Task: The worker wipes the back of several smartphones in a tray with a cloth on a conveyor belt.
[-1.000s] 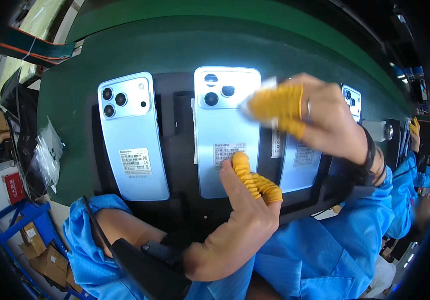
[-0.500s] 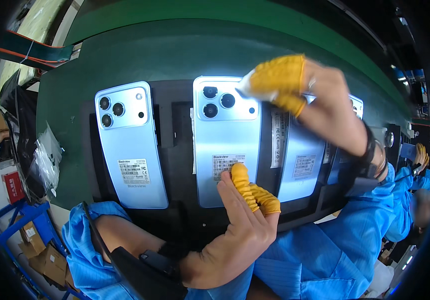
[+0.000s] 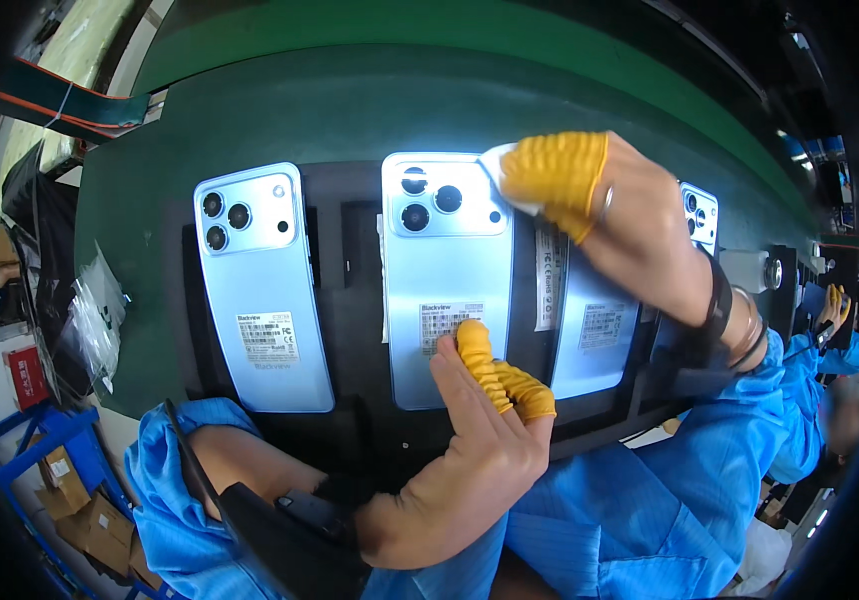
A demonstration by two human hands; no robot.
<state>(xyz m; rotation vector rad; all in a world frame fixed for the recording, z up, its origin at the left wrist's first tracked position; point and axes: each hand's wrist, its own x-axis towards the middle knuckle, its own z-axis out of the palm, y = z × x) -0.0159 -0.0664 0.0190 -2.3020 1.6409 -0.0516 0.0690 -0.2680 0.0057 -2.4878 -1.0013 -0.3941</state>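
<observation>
Since half a second ago: right hand (image 3: 640,235) lowered from above the middle phone (image 3: 447,275) onto that phone's upper right corner, white cloth (image 3: 498,168) now touching the corner beside the camera block; left hand (image 3: 480,440) unchanged in place.

Middle phone: pale blue, back up, camera end away, lying on a black tray (image 3: 355,300); white label near the lower end.

Right hand: at the upper right corner of the middle phone. Fingers curled tight together, two tips in ribbed yellow finger covers (image 3: 555,165), pinching the small white cloth against the phone. Ring on one finger; dark band at the wrist.

Left hand: at the lower end of the middle phone. Thumb and forefinger in yellow covers, thumb tip pressed on the label, other fingers folded loosely into the palm; nothing gripped.

Left phone (image 3: 262,290): same kind, left of the middle phone, apart from it, on the same tray.

Right phone (image 3: 595,335): just right of the middle phone, largely hidden under the right wrist. Further phone (image 3: 700,215) beyond that, only the camera corner showing.

Green mat (image 3: 350,110): under and beyond the tray.

Blue sleeves (image 3: 650,500): below the middle phone, on both forearms.

Clear plastic bag (image 3: 98,310): far left of the tray.
</observation>
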